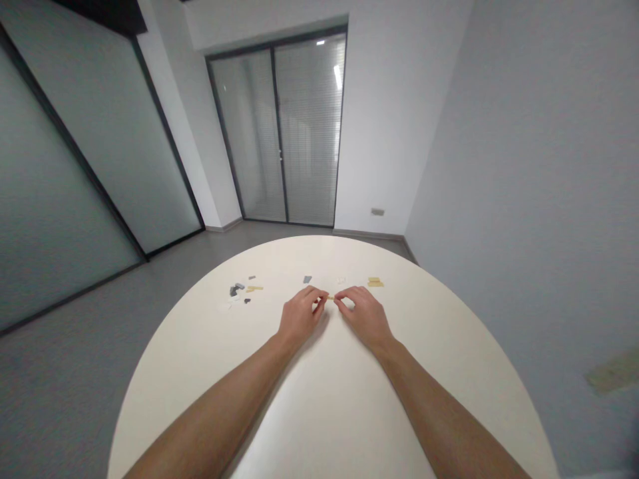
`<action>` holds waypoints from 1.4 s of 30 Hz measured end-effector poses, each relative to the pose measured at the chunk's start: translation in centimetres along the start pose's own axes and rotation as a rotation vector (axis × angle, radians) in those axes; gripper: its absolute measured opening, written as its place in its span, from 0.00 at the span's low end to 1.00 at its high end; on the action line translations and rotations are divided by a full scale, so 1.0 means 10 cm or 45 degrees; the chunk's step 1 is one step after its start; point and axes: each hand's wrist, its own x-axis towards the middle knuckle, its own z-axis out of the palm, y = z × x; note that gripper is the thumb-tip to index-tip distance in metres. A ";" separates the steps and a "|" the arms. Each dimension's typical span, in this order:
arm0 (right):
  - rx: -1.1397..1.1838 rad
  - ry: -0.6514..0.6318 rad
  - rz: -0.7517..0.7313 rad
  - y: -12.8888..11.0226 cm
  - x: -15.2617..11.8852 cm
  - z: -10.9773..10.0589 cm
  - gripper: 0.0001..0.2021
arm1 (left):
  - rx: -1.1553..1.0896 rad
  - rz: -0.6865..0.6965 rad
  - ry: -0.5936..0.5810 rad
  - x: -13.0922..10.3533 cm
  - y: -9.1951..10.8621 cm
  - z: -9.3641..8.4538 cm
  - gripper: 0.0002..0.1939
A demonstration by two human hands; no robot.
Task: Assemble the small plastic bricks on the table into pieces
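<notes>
Over the middle of the white round table (329,399), my left hand (302,311) and my right hand (364,313) face each other, thumbs and fingers pinched. A small yellow piece (330,298) spans the narrow gap between the fingertips, one end in each hand. Its exact shape is too small to tell. Just beyond my left hand lies a grey piece (307,279). Pale white pieces (341,280) lie beyond the gap, near my right fingers. Several yellow pieces (375,282) sit together behind my right hand.
On the left part of the table is a loose group of small parts: dark grey pieces (234,290), yellow strips (254,288), a black piece (247,301) and white bits (234,299). The table's curved far edge lies beyond them. Glass doors and walls stand further back.
</notes>
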 end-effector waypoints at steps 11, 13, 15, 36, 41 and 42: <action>-0.009 -0.026 0.029 -0.01 0.00 -0.01 0.02 | 0.008 0.001 0.014 0.00 0.01 -0.01 0.06; -0.010 -0.026 0.030 -0.01 0.00 -0.01 0.02 | 0.008 -0.003 0.009 0.00 0.01 -0.01 0.06; -0.012 -0.024 0.027 -0.01 0.00 -0.01 0.02 | 0.007 -0.011 0.003 0.00 0.02 -0.02 0.06; 0.011 -0.020 0.003 -0.01 0.00 -0.03 0.02 | 0.069 -0.090 -0.025 0.00 -0.04 0.02 0.07; 0.032 -0.026 0.009 0.00 0.01 -0.02 0.03 | 0.062 -0.091 -0.035 0.00 -0.04 0.02 0.07; 0.038 -0.025 0.007 0.00 0.01 -0.02 0.03 | 0.060 -0.093 -0.037 0.00 -0.04 0.02 0.07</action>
